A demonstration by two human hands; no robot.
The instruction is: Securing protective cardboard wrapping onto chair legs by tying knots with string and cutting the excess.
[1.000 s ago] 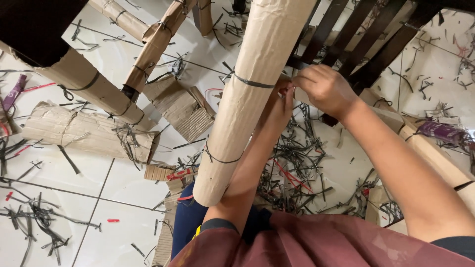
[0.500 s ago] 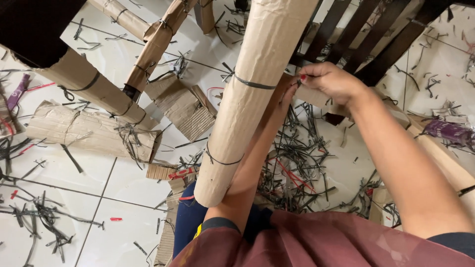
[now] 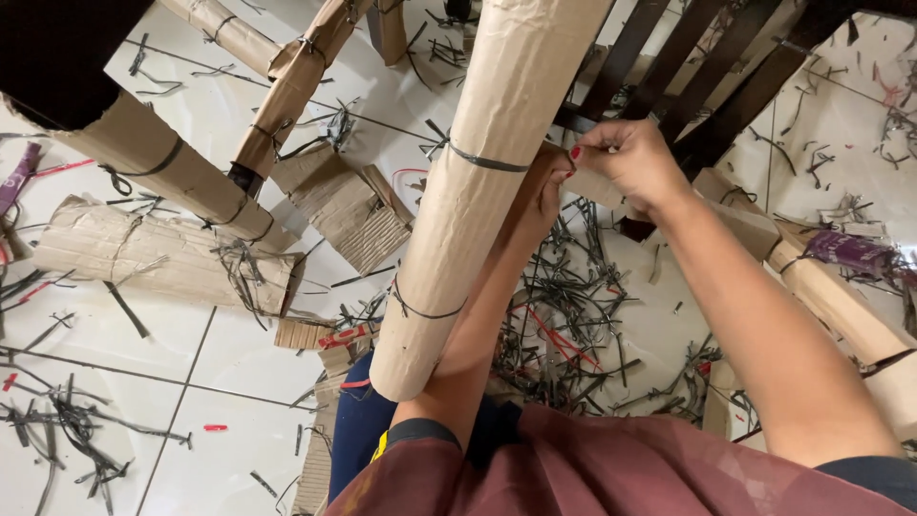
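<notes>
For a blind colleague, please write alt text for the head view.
Two bare hands, right and left, pinch at a dark strap behind a cardboard-wrapped leg. Strap scraps and cardboard litter the white tiled floor.

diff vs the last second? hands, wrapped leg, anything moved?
Little changed. The right hand drifted slightly right and up half a second ago, then came back a little; its fingertips stay pinched just behind the cardboard-wrapped leg. The left hand stays mostly hidden behind that leg. The black ties are still around the leg, and the floor scraps lie as before.
</notes>
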